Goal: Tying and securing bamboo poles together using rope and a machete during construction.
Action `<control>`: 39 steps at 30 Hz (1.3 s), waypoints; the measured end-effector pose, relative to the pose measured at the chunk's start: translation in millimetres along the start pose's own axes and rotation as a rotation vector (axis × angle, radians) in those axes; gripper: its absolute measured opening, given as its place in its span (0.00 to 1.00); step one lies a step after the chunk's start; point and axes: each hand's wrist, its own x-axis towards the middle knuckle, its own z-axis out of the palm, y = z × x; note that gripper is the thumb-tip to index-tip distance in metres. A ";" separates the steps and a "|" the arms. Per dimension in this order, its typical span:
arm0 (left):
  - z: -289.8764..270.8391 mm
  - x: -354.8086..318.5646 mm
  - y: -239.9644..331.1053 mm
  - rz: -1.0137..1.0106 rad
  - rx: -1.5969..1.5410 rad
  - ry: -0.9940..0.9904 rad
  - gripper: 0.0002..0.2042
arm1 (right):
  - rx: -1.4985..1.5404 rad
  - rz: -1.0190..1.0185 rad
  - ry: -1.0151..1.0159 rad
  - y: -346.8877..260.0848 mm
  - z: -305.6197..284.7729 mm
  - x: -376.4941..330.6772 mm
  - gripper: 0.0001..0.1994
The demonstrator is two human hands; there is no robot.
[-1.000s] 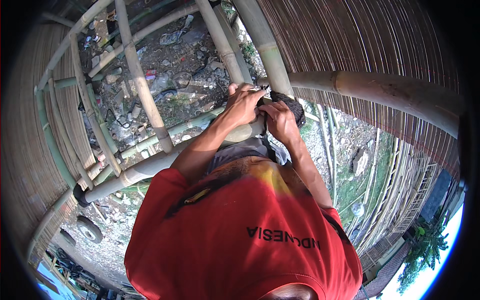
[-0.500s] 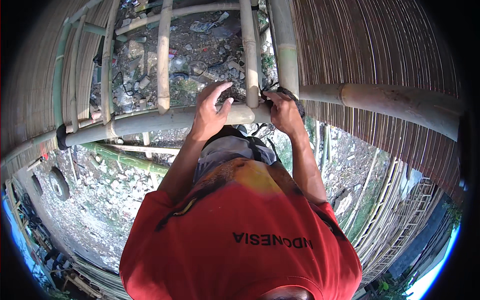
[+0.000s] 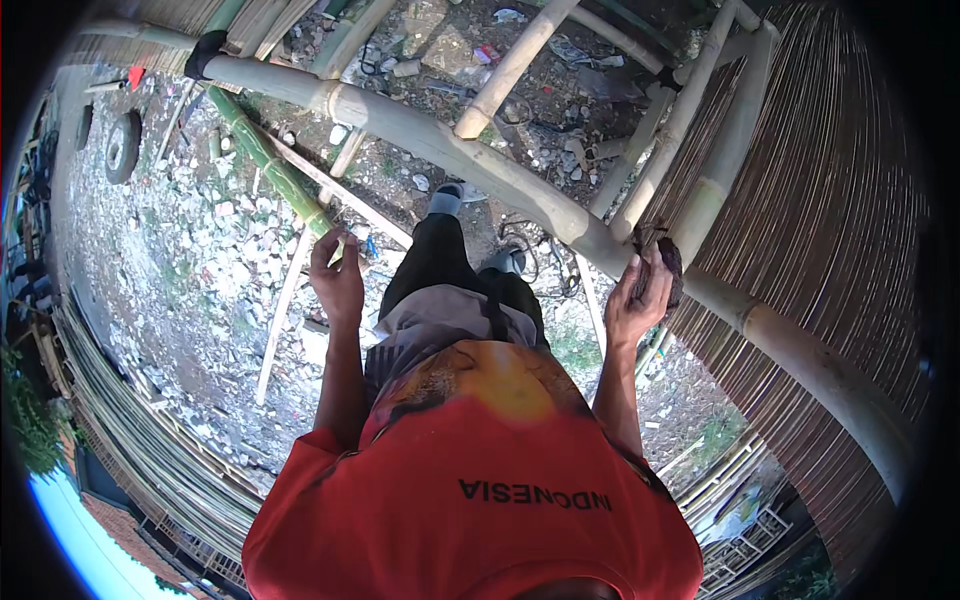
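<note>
The fingers of the right hand (image 3: 638,303) lie curved against a dark fibre lashing (image 3: 673,275), right of centre in the frame; thumb and fingertips are a little apart, and whether they pinch a strand cannot be told. The lashing sits at a joint where a long bamboo pole (image 3: 545,205), slanting across from the upper left, meets a thick pole (image 3: 708,205) and a thinner pole (image 3: 672,150), both reaching toward the upper right. A few thin, dark strands stick up just above the fingertips. The left hand (image 3: 337,285), left of centre, has thumb and fingers spread and appears to hold nothing; it shows near the lower end of a green bamboo pole (image 3: 265,160), above pale, stony ground (image 3: 190,270). A slatted screen (image 3: 830,270) fills the right side.

For good handling here, the right hand would probably do best to press the fibre flat to the bamboo, so the turns stay snug and do not ride up. The free left hand could steady the loose strands. Because the fingers cover part of the lashing, feeling for each end seems wiser than relying on sight, with fingertips clear of tight gaps between poles.
</note>
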 end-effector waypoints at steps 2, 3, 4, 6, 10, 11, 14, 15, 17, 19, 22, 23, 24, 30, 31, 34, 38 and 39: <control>-5.7 18.3 -16.5 -0.017 0.001 0.059 0.15 | 0.025 -0.051 -0.010 -14.9 17.5 1.4 0.16; -8.2 26.4 -22.8 -0.032 0.007 0.098 0.16 | 0.029 -0.103 -0.006 -22.3 27.0 2.5 0.16; -11.0 36.3 -28.7 -0.044 0.003 0.107 0.16 | 0.022 -0.127 -0.034 -33.6 36.0 4.3 0.16; -11.9 62.9 -37.4 0.059 0.131 0.099 0.16 | 0.099 -0.177 -0.118 -59.2 53.1 3.0 0.15; 3.5 127.1 -105.5 -0.093 0.094 0.091 0.18 | 0.394 -0.267 -0.671 -130.5 123.4 -25.7 0.14; 5.0 143.3 -136.0 -0.096 0.141 0.079 0.18 | 0.457 -0.187 -0.814 -146.1 155.6 -40.3 0.15; 26.1 170.4 -250.3 -0.234 0.227 0.020 0.24 | 0.327 -0.020 -1.070 -175.8 270.8 -90.2 0.15; 34.1 170.7 -281.9 -0.297 0.240 0.006 0.25 | 0.244 -0.021 -1.119 -175.6 312.9 -109.3 0.16; 50.0 166.0 -312.0 -0.580 0.271 -0.113 0.32 | 0.147 -0.059 -1.122 -155.0 408.0 -150.6 0.15; 60.2 146.3 -353.5 -0.759 0.319 -0.241 0.39 | 0.004 -0.027 -1.109 -133.0 498.8 -178.4 0.15; 80.1 150.3 -370.6 -0.916 0.437 -0.423 0.46 | -0.253 0.120 -0.987 -98.9 631.6 -163.2 0.18; 86.1 160.3 -376.6 -0.978 0.411 -0.425 0.47 | -0.403 0.152 -0.954 -81.4 669.1 -150.2 0.20; 90.3 165.3 -384.1 -1.002 0.396 -0.422 0.47 | -0.452 0.129 -0.889 -64.5 699.4 -142.9 0.20; 101.5 183.1 -409.4 -0.890 0.398 -0.269 0.42 | -0.647 0.140 -0.844 77.4 830.4 -87.0 0.19; 105.5 183.1 -412.2 -0.850 0.380 -0.246 0.42 | -0.743 -0.005 -0.885 110.4 849.6 -65.3 0.20; 107.3 192.6 -415.8 -0.842 0.360 -0.215 0.42 | -0.941 -0.246 -0.959 184.5 912.2 -28.4 0.23; 108.3 200.3 -418.5 -0.898 0.403 -0.214 0.43 | -0.836 -0.111 -0.996 240.1 989.4 -25.2 0.35; 109.9 211.1 -412.1 -0.932 0.409 -0.215 0.42 | -0.829 -0.071 -1.018 250.2 1006.0 -37.4 0.41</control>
